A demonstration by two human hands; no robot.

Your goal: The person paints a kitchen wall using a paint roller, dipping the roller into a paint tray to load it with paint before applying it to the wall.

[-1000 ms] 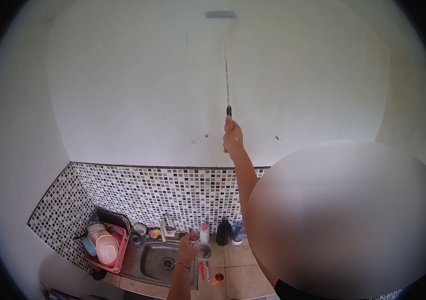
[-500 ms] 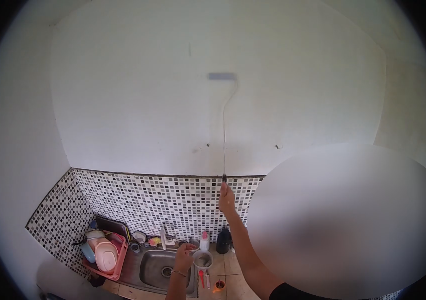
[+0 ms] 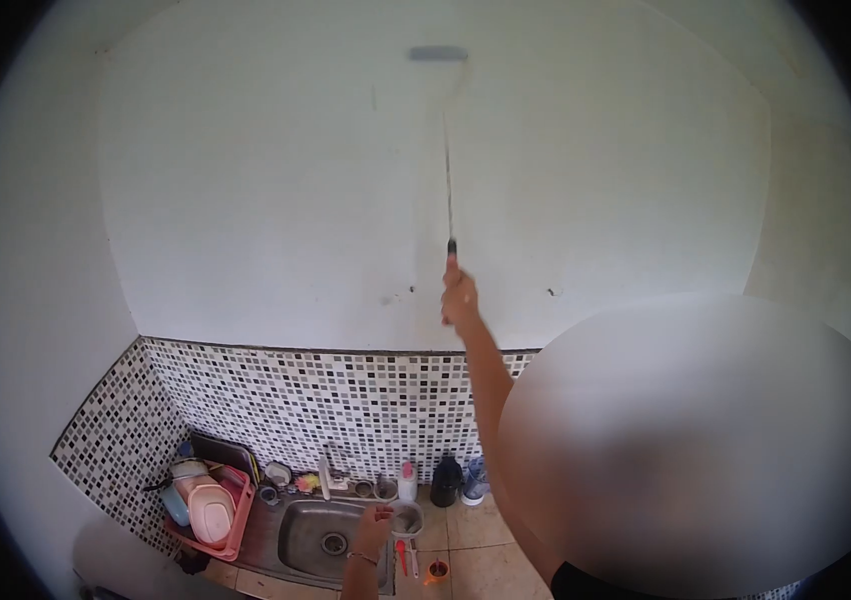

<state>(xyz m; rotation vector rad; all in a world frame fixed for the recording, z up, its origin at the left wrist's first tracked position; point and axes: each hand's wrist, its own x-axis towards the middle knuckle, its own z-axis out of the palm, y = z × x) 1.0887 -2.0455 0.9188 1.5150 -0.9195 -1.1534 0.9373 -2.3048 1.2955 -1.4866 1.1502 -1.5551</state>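
My right hand (image 3: 460, 298) is closed around the black handle of a long paint roller (image 3: 438, 54). Its thin metal rod runs up the pale wall (image 3: 276, 180), and the grey roller head, smeared by motion, is high on that wall. Low down, my left hand (image 3: 376, 522), with a bracelet at the wrist, hangs over the right side of the steel sink (image 3: 296, 530). Its fingers are curled beside the rim of a white tub (image 3: 408, 518); whether they grip anything is hidden.
A pink dish basket (image 3: 236, 540) full of dishes stands left of the sink. Along the mosaic tiles (image 3: 296, 400) are a faucet (image 3: 326, 478), a pink-capped bottle (image 3: 408, 482) and a black flask (image 3: 446, 484). An orange cup (image 3: 437, 572) is on the counter. A blurred patch covers the lower right.
My right hand has risen from the tile edge onto the wall, carrying the paint roller upward. My left hand has dropped slightly, and its fingers have curled in closer.
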